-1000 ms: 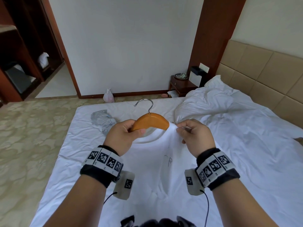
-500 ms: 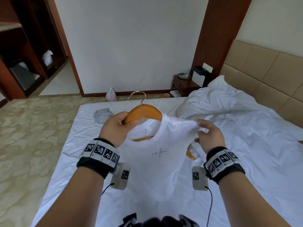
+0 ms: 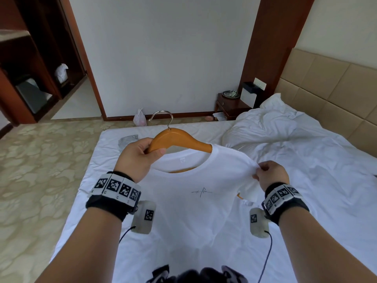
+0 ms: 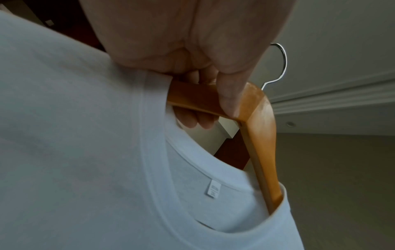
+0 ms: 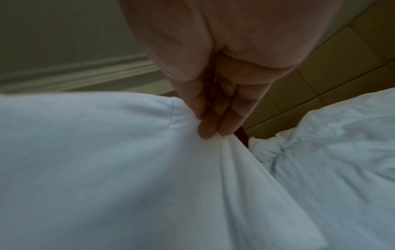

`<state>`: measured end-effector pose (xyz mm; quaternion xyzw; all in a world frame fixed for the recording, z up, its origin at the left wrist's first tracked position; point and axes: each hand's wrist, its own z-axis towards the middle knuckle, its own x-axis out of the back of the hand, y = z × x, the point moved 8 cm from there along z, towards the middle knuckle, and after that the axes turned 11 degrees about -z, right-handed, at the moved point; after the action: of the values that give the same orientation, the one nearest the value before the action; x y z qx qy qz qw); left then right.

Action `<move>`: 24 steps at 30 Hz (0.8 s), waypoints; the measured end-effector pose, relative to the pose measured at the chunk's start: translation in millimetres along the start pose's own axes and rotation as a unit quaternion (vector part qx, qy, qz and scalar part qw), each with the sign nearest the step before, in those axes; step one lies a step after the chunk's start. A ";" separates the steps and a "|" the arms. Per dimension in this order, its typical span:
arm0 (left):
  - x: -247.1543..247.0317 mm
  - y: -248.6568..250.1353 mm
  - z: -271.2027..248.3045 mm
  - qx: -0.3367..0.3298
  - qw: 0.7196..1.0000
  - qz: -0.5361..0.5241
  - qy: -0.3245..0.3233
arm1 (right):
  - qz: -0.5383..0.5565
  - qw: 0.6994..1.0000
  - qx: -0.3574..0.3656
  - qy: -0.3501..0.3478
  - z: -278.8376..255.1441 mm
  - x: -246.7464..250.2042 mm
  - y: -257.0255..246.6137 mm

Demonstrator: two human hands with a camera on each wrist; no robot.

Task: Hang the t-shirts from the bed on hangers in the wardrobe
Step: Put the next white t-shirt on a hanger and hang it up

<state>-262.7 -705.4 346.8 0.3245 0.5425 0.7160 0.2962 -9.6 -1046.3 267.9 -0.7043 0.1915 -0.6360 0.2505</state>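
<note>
A white t-shirt [image 3: 195, 201] with a small dark script print hangs partly on an orange wooden hanger [image 3: 179, 139] held up over the bed [image 3: 326, 180]. My left hand [image 3: 138, 158] grips the hanger's left arm [image 4: 203, 99] at the collar. The hanger's right arm sits inside the shirt; its tip pokes out by the sleeve. My right hand [image 3: 269, 176] pinches the shirt's right shoulder fabric [image 5: 192, 135]. A crumpled grey t-shirt [image 3: 127, 139] lies on the bed behind my left hand. The dark wooden wardrobe [image 3: 30, 68] stands open at far left.
A rumpled white duvet and pillow [image 3: 275, 123] cover the bed's right side by the padded headboard [image 3: 336, 88]. A nightstand [image 3: 230, 107] sits by the wall. A plastic bag [image 3: 139, 119] rests on the patterned floor [image 3: 40, 170] between bed and wardrobe.
The shirt and hanger have been lifted and spread. My right hand has moved right and down along the shoulder, pulling the fabric over the hanger's right arm. My left hand kept its grip.
</note>
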 end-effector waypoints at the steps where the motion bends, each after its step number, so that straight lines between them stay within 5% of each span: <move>1: 0.5 -1.3 -0.7 0.003 1.000 0.006 -0.002 | -0.027 0.999 -0.014 -0.022 1.2 -4.5 5.0; 4: -4.0 -5.0 -3.0 0.001 1.000 0.011 -0.015 | -0.058 0.997 0.006 -0.051 -5.2 -8.2 -8.7; 8: -15.3 -9.0 -4.1 0.007 0.999 0.021 -0.027 | 0.021 0.982 0.187 -0.027 -43.2 5.6 -86.7; 11: -27.3 -8.1 -4.5 0.005 0.999 0.028 -0.038 | 0.065 0.949 0.281 -0.124 -80.3 -12.0 -131.8; 18: -34.0 -12.0 -12.4 0.015 0.995 -0.039 -0.093 | 0.016 0.960 0.268 -0.080 -81.1 -30.8 -142.7; 24: 22.9 -45.2 -17.9 0.077 0.985 0.153 0.001 | 0.094 0.968 0.226 -0.063 -67.7 -16.8 -129.2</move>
<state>-287.6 -687.4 302.7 0.4245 0.5404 0.7094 0.1565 -85.0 -940.3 335.9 -0.6468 0.0924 -0.5908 0.4733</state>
